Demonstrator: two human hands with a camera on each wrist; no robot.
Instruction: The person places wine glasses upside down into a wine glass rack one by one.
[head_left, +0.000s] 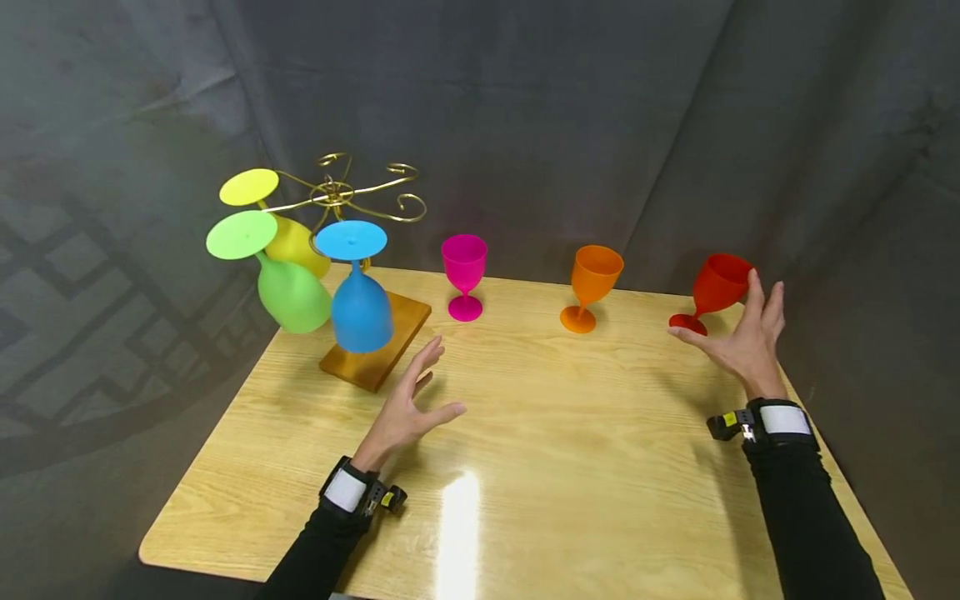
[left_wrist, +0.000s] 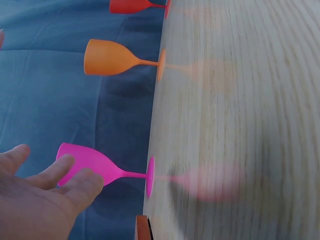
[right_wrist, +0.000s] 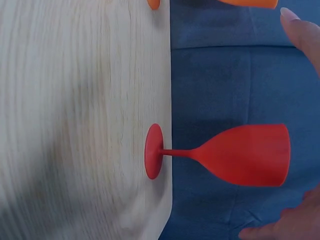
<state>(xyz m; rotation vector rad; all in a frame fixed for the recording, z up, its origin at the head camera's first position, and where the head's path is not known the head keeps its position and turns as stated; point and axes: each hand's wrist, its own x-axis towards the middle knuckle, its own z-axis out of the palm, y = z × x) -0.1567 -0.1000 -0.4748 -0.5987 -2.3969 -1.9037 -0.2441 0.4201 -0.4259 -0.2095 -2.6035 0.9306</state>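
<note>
My right hand [head_left: 750,346] is spread near a red goblet [head_left: 720,283] standing upright at the table's far right. In the right wrist view, thumb and fingers lie on either side of the red goblet [right_wrist: 245,155], apart from it. My left hand [head_left: 405,412] hovers over the table with fingers relaxed, holding nothing. Beyond it, a magenta goblet [head_left: 465,262] stands upright near the back edge; in the left wrist view the fingers partly cover the magenta goblet [left_wrist: 95,162]. An orange goblet [head_left: 596,275] stands upright between the magenta and red ones.
At the left, a gold wire rack [head_left: 333,196] on a wooden base [head_left: 375,367] bears upside-down blue [head_left: 362,308], green [head_left: 292,296] and yellow [head_left: 303,242] goblets. Some rack hooks hold nothing. Dark cloth [head_left: 525,125] hangs behind the wooden table [head_left: 570,467].
</note>
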